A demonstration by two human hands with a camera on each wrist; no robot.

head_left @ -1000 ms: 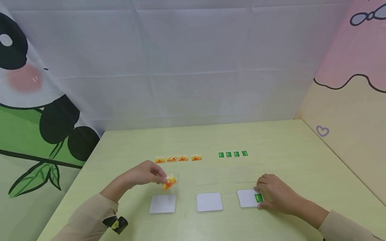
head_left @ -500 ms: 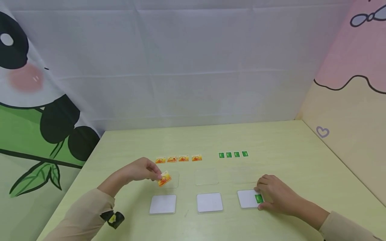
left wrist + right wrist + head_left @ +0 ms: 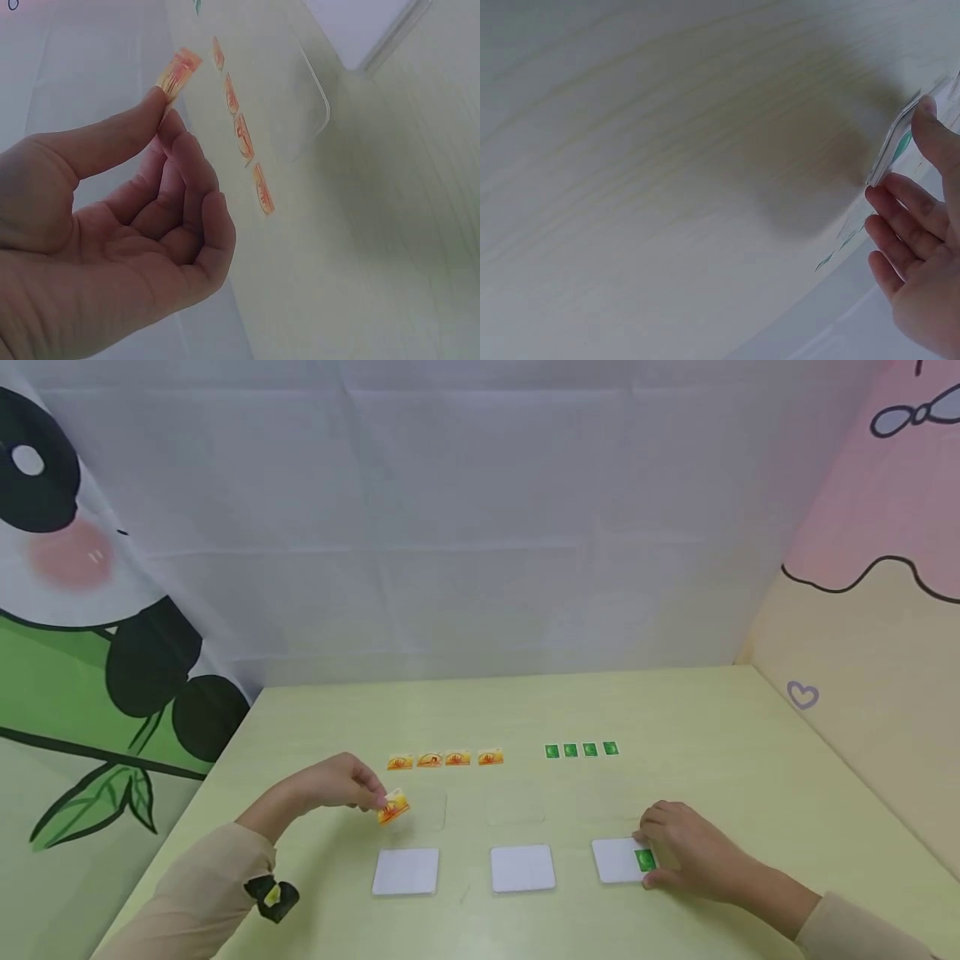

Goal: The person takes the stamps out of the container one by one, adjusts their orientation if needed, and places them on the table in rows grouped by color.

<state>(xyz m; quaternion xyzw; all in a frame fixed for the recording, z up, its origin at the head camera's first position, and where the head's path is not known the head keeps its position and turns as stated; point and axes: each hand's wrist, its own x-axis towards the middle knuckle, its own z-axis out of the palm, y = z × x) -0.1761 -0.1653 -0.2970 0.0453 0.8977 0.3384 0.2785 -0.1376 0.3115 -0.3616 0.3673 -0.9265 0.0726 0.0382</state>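
My left hand (image 3: 337,782) pinches a small orange-and-yellow picture sticker (image 3: 393,807) between thumb and fingertips. It is held above the table, over the left clear rounded sheet (image 3: 431,814); the left wrist view shows the sticker (image 3: 178,72) tilted past the thumb tip. With thumb and fingers on opposite edges, my right hand (image 3: 693,853) grips the right end of a flat white rectangular box (image 3: 615,860). A green sticker (image 3: 645,860) lies on that box's top by the fingers. In the right wrist view the box's rim (image 3: 891,146) shows between thumb and fingers.
Two more flat white boxes stand in the same row, one at left (image 3: 405,872) and one in the middle (image 3: 522,868). Behind them lies another clear sheet (image 3: 516,807). Farther back are rows of orange stickers (image 3: 458,759) and green stickers (image 3: 581,750) on the table (image 3: 675,718).
My left hand has drawn the orange sticker leftward and slightly up, from above the gap behind the left white box. The right hand has kept its grip on the right box.
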